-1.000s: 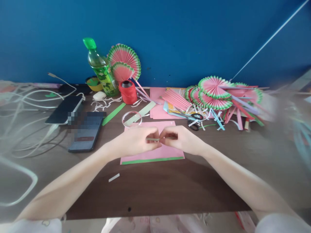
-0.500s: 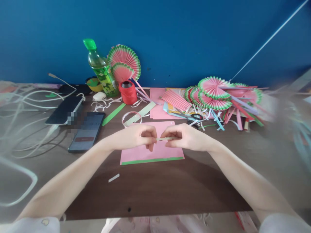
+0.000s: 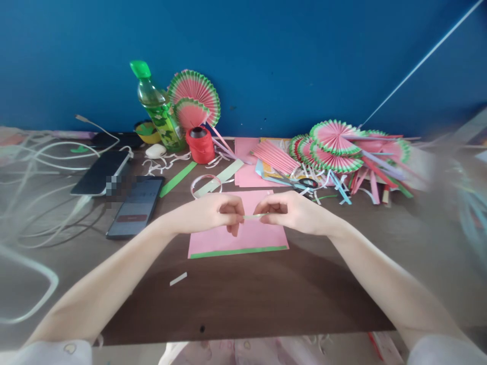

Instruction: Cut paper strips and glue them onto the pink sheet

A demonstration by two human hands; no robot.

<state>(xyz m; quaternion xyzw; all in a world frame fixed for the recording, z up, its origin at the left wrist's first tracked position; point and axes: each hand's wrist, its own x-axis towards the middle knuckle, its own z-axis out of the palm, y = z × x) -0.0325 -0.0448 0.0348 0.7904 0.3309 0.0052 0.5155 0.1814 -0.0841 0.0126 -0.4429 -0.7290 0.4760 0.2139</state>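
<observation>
Both hands are raised over a pink sheet of paper (image 3: 236,241) that has a green strip (image 3: 239,252) along its near edge. A thin pale-green paper strip (image 3: 251,217) stretches between them. My left hand (image 3: 226,215) pinches one end of it between thumb and fingers. On the other side my right hand (image 3: 279,213) pinches the strip too. Fingers cover most of its length. Just beyond the left hand lies a roll of clear tape (image 3: 194,188), with a pale green strip (image 3: 228,173) under it.
Behind are a green-capped bottle (image 3: 162,116), red string spool (image 3: 201,147), scissors (image 3: 307,183) and folded paper fans (image 3: 335,139). Phones (image 3: 139,210) and white cables lie left. A white scrap (image 3: 178,279) is near the table's front.
My right thumb and fingers have slid slightly along the pale strip toward the left hand's side. My left hand has shifted a little left. Everything else stays put.
</observation>
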